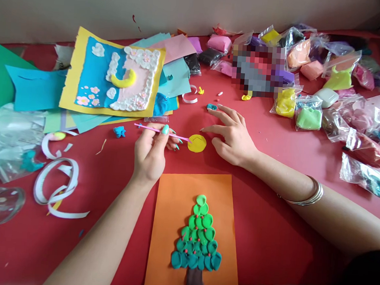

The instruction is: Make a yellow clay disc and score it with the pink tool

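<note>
My left hand (152, 150) pinches a thin pink modelling stick (152, 128) whose tip touches a flat yellow clay disc (197, 143) on the red table (269, 217). My right hand (231, 134) rests on the table just right of the disc, fingers spread, holding nothing. A small teal clay bit (211, 106) lies by its fingertips. In front of me lies an orange card (171, 228) bearing a clay tree (198, 238) of green and teal pieces with a brown trunk.
A yellow card with a blue clay picture (113, 76) sits on coloured paper sheets at the back left. Several bags of coloured clay (309, 118) crowd the back right. White paper strips (60, 185) and crumpled plastic (7, 143) lie at the left.
</note>
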The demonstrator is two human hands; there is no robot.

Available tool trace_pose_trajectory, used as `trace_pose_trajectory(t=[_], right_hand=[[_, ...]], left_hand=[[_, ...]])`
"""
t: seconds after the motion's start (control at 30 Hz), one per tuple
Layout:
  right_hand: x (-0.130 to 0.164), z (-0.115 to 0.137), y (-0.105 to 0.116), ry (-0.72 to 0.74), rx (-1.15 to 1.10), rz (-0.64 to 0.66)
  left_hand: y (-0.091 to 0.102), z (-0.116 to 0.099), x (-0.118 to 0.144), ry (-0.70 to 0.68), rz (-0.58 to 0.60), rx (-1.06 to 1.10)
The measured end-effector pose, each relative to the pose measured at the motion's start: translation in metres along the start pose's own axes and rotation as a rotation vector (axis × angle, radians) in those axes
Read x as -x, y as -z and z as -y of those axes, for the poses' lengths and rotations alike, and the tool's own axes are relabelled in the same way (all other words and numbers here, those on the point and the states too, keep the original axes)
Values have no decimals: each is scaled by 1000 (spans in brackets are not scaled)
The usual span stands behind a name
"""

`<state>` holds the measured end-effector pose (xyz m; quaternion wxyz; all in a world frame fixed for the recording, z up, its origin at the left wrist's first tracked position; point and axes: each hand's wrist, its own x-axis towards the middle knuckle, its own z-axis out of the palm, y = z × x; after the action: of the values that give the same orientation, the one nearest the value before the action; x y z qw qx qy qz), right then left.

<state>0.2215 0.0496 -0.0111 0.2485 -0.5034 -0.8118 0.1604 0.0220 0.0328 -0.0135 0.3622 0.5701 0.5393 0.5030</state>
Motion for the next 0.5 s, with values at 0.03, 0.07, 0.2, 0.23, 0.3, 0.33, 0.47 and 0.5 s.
trace_pose_trajectory(t=[0.03,0.07,0.2,0.23,0.3,0.33,0.47,0.5], right_hand=[[0,0,0,0,0,-3],[0,0,-1,1,0,-6],[0,0,-1,4,-6,-11],[0,0,-1,4,-7,-11],[0,0,-1,4,-9,-10],[0,0,-1,6,-12,-10],[0,1,0,-1,-24,-4],[0,1,0,-5,-26,-1]], left_hand=[[0,0,0,-1,13,-2],[-1,0,0,0,28,-8],[-1,1,-2,9,81,-28],[-2,2,-3,15,91,-26],[-2,3,-5,32,108,-18],[-2,3,-6,40,115,-16],[-3,2,-9,67,129,-20],[-3,1,-10,71,132,-26]])
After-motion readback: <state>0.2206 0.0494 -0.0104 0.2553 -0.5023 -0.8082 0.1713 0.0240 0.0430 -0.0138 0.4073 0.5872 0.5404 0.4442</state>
